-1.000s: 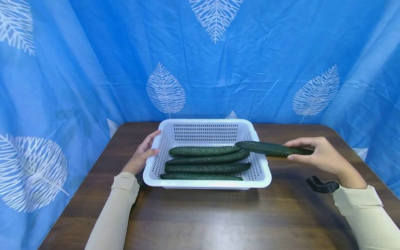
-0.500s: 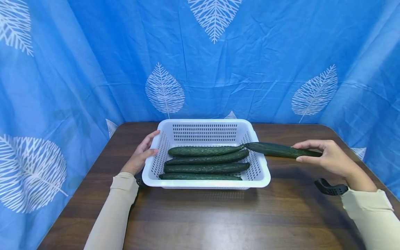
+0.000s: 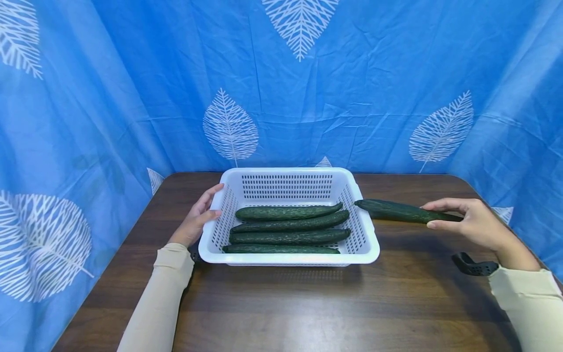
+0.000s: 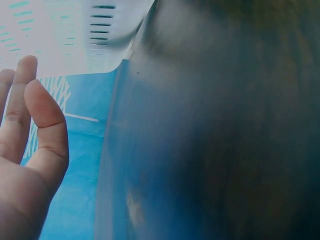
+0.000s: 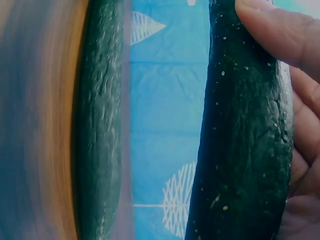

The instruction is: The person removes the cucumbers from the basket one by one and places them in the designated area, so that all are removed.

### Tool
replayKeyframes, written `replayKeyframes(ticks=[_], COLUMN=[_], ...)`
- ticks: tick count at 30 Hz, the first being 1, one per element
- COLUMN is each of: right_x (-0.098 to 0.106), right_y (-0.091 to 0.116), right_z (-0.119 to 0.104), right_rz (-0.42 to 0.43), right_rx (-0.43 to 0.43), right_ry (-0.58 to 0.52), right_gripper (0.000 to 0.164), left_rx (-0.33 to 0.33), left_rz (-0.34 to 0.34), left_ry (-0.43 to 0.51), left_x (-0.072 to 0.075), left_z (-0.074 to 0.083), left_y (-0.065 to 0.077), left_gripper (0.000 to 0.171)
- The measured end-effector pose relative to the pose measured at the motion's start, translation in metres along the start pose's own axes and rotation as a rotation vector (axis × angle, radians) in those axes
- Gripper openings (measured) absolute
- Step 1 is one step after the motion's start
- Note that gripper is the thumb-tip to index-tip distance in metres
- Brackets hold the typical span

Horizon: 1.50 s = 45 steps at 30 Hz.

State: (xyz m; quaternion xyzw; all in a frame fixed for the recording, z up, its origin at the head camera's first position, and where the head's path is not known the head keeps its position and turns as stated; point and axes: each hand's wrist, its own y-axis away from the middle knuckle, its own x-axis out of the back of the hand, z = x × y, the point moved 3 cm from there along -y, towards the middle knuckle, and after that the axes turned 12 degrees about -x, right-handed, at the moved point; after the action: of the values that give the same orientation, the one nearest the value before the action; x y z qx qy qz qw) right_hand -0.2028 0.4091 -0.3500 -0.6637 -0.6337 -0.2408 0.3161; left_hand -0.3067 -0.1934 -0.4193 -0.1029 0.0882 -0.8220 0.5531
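A white perforated basket (image 3: 289,260) stands mid-table with several long dark green cucumbers (image 3: 290,237) lying side by side in it. My left hand (image 3: 198,217) rests against the basket's left rim, thumb and fingertips touching it. In the left wrist view its thumb and fingers (image 4: 46,107) are loosely extended beside the basket wall. To the right of the basket, my right hand (image 3: 466,220) pinches one cucumber (image 3: 396,211) near its right end. The left tip of that cucumber is at the basket's right rim. The right wrist view shows the held cucumber (image 5: 245,135) close up.
Under everything is a glossy dark brown table (image 3: 286,308). Behind it hangs a blue curtain (image 3: 374,98) with white leaf prints. A second long green shape (image 5: 100,125) appears in the right wrist view; whether cucumber or reflection, I cannot tell.
My right hand has moved to the right with the cucumber, whose left tip has gone from over the basket's inside to its right rim. The left hand stays at the basket.
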Motion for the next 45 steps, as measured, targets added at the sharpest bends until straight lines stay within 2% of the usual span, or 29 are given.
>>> replayKeyframes(ticks=[20,31,39,45], right_x=[0.005,-0.012,-0.028,-0.039], right_y=[0.003,-0.006,-0.012,-0.016], right_z=[0.036,0.048,0.040,0.037], right_rz=[-0.016,0.008,0.026,0.071], right_rx=[-0.111,-0.001,0.022,0.058], right_ry=[0.025,0.075,0.155,0.218], right_gripper=[0.035,0.035,0.035,0.033], left_rx=[0.004,0.012,0.011,0.010], left_rz=[-0.004,0.009,0.009,0.009], left_ry=[-0.019,-0.016,-0.014,-0.013], left_x=[0.001,0.001,0.000,0.001], left_z=[-0.001,-0.001,-0.002,-0.002], left_y=[0.000,0.001,0.001,0.002], left_gripper=[0.080,0.080,0.080,0.080])
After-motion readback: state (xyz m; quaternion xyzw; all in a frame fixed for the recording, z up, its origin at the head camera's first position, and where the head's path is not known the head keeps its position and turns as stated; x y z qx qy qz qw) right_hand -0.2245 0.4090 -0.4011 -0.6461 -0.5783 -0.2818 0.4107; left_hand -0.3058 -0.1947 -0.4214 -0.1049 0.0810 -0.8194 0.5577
